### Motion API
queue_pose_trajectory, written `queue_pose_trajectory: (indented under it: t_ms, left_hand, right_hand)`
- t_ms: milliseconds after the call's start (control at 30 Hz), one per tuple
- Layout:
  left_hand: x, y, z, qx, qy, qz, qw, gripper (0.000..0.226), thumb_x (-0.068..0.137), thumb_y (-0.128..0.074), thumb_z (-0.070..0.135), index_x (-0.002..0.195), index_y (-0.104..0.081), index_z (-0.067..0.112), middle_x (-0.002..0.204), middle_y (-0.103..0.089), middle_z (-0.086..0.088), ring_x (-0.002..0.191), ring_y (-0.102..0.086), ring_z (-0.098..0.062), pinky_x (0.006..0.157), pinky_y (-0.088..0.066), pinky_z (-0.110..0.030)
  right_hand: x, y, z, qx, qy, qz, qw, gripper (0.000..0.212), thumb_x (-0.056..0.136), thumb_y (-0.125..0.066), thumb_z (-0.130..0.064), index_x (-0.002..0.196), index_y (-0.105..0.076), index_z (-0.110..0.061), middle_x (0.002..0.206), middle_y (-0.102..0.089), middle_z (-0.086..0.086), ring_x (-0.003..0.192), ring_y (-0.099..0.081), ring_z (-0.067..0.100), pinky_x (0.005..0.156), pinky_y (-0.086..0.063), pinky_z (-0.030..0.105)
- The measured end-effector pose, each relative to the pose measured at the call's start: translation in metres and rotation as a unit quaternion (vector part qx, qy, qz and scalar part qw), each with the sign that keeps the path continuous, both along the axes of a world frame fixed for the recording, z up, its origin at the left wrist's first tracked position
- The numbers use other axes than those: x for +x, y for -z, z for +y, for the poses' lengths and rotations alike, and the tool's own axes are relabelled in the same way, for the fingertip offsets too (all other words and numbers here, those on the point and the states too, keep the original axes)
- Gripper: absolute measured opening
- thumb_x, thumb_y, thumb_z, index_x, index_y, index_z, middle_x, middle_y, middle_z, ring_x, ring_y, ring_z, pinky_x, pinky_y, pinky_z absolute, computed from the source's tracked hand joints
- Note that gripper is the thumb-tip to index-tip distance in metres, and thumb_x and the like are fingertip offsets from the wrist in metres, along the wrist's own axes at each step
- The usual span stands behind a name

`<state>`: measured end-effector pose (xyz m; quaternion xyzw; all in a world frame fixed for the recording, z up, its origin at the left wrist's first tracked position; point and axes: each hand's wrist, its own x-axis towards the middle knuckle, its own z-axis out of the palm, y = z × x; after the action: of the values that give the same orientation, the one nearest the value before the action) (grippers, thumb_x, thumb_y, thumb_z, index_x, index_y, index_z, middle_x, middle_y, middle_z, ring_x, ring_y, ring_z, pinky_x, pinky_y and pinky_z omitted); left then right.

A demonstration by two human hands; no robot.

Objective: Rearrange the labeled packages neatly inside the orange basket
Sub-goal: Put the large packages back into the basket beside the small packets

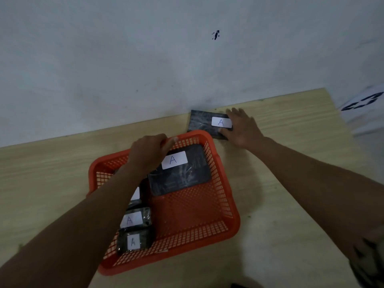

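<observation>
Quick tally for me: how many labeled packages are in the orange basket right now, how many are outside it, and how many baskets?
Packages in the orange basket: 4 visible, one large, two small, one partly hidden under the left arm
Packages outside: 1, on the table under the right hand
Baskets: 1
Total: 6 things

left forearm (99, 204) hiding a package label (135, 193), right sleeve (369, 258) blurred, cut off at edge
</observation>
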<state>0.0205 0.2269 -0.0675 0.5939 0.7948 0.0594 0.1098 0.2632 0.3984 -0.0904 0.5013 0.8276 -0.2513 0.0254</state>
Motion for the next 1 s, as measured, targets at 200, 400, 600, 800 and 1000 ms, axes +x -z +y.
queue_pose_trajectory:
  t_ms: [200,400,600,800,1000]
  left_hand:
    - [-0.001,0.002,0.0,-0.005,0.006,0.014,1.0,0.061,0.092,-0.025,0.07,0.083,-0.061,0.021,0.072,-0.065,-0.003,0.065,-0.062,-0.028,0.066,-0.053,-0.038]
    - [-0.009,0.001,0.002,-0.015,0.04,-0.027,0.999,0.059,0.091,-0.026,0.071,0.084,-0.06,0.023,0.07,-0.061,0.002,0.062,-0.06,-0.022,0.06,-0.049,-0.034]
    - [-0.036,-0.001,-0.005,-0.034,0.042,-0.051,0.997,0.058,0.088,-0.026,0.075,0.079,-0.055,0.026,0.068,-0.062,-0.002,0.061,-0.059,-0.022,0.062,-0.053,-0.034]
    - [-0.053,0.003,-0.028,-0.029,0.063,-0.075,0.995,0.045,0.097,-0.036,0.056,0.073,-0.053,0.023,0.065,-0.06,0.0,0.054,-0.055,-0.017,0.056,-0.048,-0.029]
    - [-0.059,0.001,-0.036,-0.012,0.065,-0.073,0.995,0.043,0.099,-0.036,0.053,0.086,-0.059,0.02,0.069,-0.061,0.0,0.059,-0.057,-0.019,0.059,-0.046,-0.029]
  right_hand:
    - [-0.006,-0.001,0.002,0.008,0.006,-0.059,0.998,0.088,0.074,-0.068,-0.066,0.142,-0.04,-0.018,0.138,-0.042,0.016,0.128,-0.042,0.037,0.109,-0.031,0.05]
    - [0.0,-0.025,-0.027,0.054,0.059,-0.021,0.997,0.064,0.071,-0.075,-0.061,0.11,-0.044,-0.021,0.101,-0.065,0.006,0.085,-0.064,0.03,0.067,-0.047,0.035]
    - [-0.003,-0.081,-0.064,0.17,0.132,0.256,0.942,0.051,0.077,-0.071,-0.058,0.114,-0.046,-0.034,0.087,-0.068,-0.016,0.075,-0.067,0.006,0.058,-0.048,0.026]
    - [-0.01,-0.111,-0.115,-0.079,0.011,0.402,0.912,0.043,0.073,-0.082,-0.044,0.108,-0.056,-0.04,0.091,-0.072,-0.02,0.083,-0.069,0.0,0.065,-0.053,0.015]
    - [0.001,-0.098,-0.135,-0.239,-0.127,0.159,0.949,0.04,0.074,-0.083,-0.04,0.106,-0.06,-0.044,0.108,-0.067,-0.017,0.095,-0.065,0.002,0.07,-0.057,0.022]
